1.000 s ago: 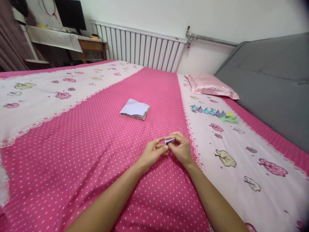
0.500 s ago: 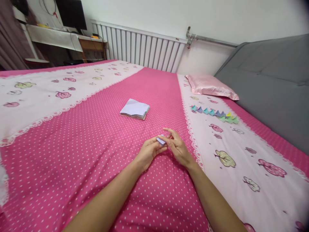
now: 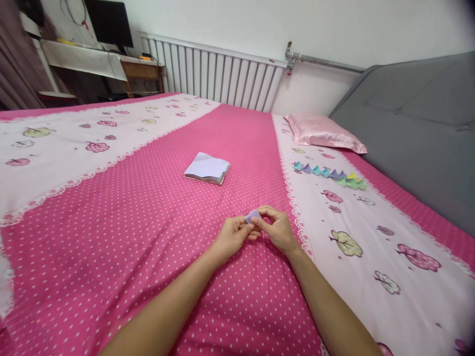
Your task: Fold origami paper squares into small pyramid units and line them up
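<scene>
Between my two hands is a small folded piece of lilac paper (image 3: 252, 215), held just above the pink dotted bedspread (image 3: 166, 237). My left hand (image 3: 234, 236) pinches its lower left part between thumb and fingers. My right hand (image 3: 276, 228) grips the right side, thumb in front and forefinger behind the top edge. The fingers cover part of the paper, so its full folded shape is hidden. Beyond my hands lies a stack of square paper (image 3: 208, 165) with a lilac sheet on top.
Several small folded paper boats (image 3: 325, 172) in blue, purple, yellow and green stand in rows at the right. A pink satin pillow (image 3: 324, 132) lies behind them, beside a grey padded headboard (image 3: 415, 118). A white radiator (image 3: 218, 74) and a desk with a monitor (image 3: 109, 23) stand at the far side.
The lilac paper has turned and tilted upward in my hands. My right forefinger, stretched out before, now curls onto the paper's edge.
</scene>
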Motion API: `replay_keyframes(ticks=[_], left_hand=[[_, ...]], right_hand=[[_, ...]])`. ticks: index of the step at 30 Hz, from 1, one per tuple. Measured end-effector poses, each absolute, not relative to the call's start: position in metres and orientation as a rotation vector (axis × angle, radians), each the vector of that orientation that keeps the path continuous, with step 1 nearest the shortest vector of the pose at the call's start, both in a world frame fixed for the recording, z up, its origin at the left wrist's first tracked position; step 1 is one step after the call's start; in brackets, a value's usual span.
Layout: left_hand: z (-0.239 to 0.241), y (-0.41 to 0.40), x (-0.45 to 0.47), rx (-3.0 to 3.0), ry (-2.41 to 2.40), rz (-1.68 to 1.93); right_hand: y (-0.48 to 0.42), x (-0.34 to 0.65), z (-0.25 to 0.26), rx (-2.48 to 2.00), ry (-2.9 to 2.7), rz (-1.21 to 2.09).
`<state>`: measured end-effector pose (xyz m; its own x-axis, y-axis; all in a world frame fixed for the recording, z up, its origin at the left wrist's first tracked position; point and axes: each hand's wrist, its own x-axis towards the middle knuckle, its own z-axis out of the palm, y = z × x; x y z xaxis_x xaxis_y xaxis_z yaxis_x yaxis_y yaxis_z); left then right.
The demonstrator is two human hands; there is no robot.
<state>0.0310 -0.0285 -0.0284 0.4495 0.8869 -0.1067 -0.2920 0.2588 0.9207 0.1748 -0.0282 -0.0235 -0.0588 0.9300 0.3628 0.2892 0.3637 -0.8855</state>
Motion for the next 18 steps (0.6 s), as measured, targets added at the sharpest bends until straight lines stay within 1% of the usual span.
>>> replay_keyframes(ticks=[8, 18], left_hand=[[-0.0276, -0.0318, 0.0276, 1.303, 0.870, 0.912], [-0.0260, -0.0346, 0.0275, 1.319, 0.880, 0.857]], right_hand=[[-0.0298, 0.1720, -0.0259, -1.109, -1.454, 0.920], [-0.0299, 0.1712, -0.0254, -1.100, -1.311, 1.037]])
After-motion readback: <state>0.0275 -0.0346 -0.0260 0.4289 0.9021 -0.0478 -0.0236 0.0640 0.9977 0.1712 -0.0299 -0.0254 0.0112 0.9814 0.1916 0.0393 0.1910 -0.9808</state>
